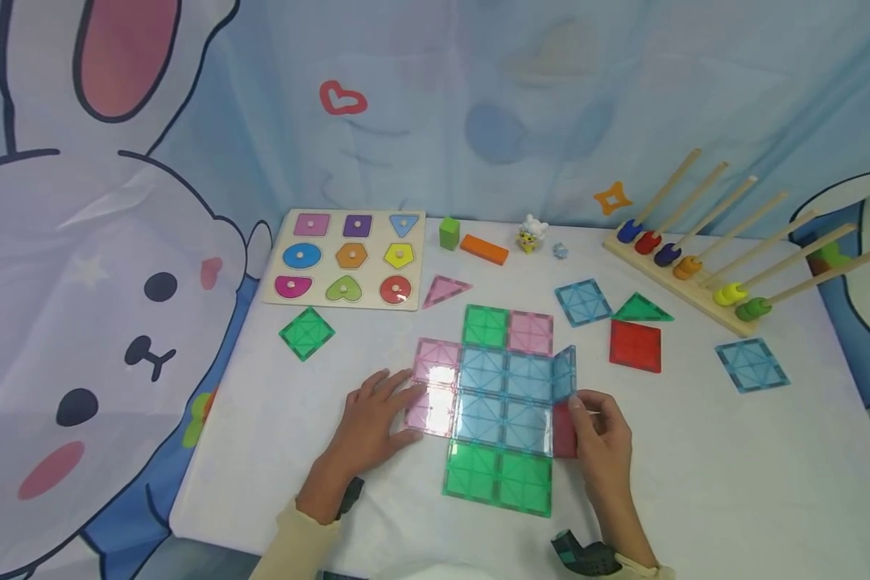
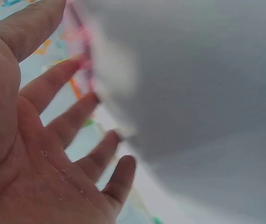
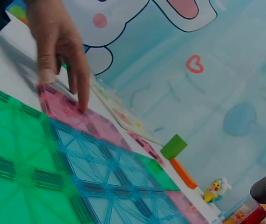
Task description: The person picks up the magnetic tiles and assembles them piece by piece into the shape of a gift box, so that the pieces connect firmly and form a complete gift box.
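Left of the blue block, the left hand is spreading its fingers, grasping nothing and touching the pink tiles lining the block's left edge. Two green tiles are lying along its near edge. At its right edge, a blue tile is standing and the right hand is pinching a red tile

The head camera looks forward and down from above the bench, far enough to take in its far edge and the curtain. The left wrist camera sits very close to the left hand, facing along its fingers. The right wrist camera, low and tilted, looks across the tiles toward that hand and curtain, which the head view shares.
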A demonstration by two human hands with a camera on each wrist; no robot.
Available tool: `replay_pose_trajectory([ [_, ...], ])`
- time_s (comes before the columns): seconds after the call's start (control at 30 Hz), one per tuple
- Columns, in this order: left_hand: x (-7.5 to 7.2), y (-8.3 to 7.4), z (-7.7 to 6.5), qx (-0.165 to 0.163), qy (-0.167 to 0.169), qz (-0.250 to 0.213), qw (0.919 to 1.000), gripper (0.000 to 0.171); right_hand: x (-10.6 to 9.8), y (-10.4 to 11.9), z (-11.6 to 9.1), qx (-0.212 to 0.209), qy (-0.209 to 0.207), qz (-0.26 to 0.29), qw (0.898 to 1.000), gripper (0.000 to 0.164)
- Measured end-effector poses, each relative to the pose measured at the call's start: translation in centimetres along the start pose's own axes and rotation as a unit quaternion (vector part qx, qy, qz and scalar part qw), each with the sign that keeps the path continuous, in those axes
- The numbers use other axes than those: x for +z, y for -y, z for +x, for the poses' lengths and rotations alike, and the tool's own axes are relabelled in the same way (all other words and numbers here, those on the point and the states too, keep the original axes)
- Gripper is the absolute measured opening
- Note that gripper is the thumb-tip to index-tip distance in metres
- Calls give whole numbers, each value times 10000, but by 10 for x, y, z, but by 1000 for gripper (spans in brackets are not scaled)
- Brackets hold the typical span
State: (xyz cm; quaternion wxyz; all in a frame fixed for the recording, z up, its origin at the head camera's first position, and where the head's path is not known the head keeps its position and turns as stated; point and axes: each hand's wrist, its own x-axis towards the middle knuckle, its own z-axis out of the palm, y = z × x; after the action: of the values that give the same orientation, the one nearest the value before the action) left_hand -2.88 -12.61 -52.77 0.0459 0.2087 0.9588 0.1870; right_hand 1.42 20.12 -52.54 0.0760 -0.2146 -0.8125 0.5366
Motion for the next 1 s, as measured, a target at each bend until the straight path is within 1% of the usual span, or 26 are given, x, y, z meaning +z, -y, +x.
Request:
replay_pose_trajectory([
  [0.07, -8, -2, 13, 128, 62, 59, 9999, 68, 0, -10, 3, -51, 16, 5, 10000, 36],
  [0.17, -23, -12, 41, 441, 124, 145, 9988, 64, 1, -19, 6, -33, 18, -23, 10000, 37],
  [0.23, -32, -22, 64, 719, 163, 317, 9968, 63, 1, -17, 5, 14, 50, -9, 10000, 38],
  [0.33, -43, -44, 99, 1136, 403, 744, 9899, 64, 2, -9, 3, 253, 141, -55, 9996, 40],
  [0.4, -46, -59, 120, 1344, 629, 1047, 9834, 67, 3, -5, 2, 402, 197, -24, 9990, 41],
  [0.47, -45, -73, 140, 1442, 834, 1382, 9763, 68, 4, -3, 1, 555, 227, -25, 9982, 42],
  [0.5, -42, -79, 150, 1437, 914, 1559, 9730, 69, 5, -3, 1, 586, 232, 20, 9980, 43],
  [0.57, -36, -88, 165, 1303, 1106, 1877, 9673, 68, 5, -3, 1, 629, 239, 48, 9977, 43],
  [0.63, -28, -96, 177, 1148, 1224, 2201, 9610, 64, 6, -5, 1, 631, 252, 60, 9977, 43],
  [0.73, -17, -104, 188, 996, 1306, 2394, 9569, 54, 6, -7, 0, 629, 240, 6, 9977, 43],
  [0.8, -11, -106, 192, 982, 1279, 2378, 9579, 46, 6, -8, -1, 613, 218, 42, 9979, 42],
  [0.87, -4, -105, 195, 930, 1267, 2315, 9601, 44, 5, -8, -1, 604, 201, 56, 9980, 42],
  [0.93, 0, -103, 198, 810, 1283, 2245, 9626, 48, 5, -8, -1, 577, 224, 81, 9981, 41],
  [1.0, 3, -99, 201, 694, 1258, 2098, 9671, 55, 5, -8, 0, 545, 253, 68, 9982, 41],
])
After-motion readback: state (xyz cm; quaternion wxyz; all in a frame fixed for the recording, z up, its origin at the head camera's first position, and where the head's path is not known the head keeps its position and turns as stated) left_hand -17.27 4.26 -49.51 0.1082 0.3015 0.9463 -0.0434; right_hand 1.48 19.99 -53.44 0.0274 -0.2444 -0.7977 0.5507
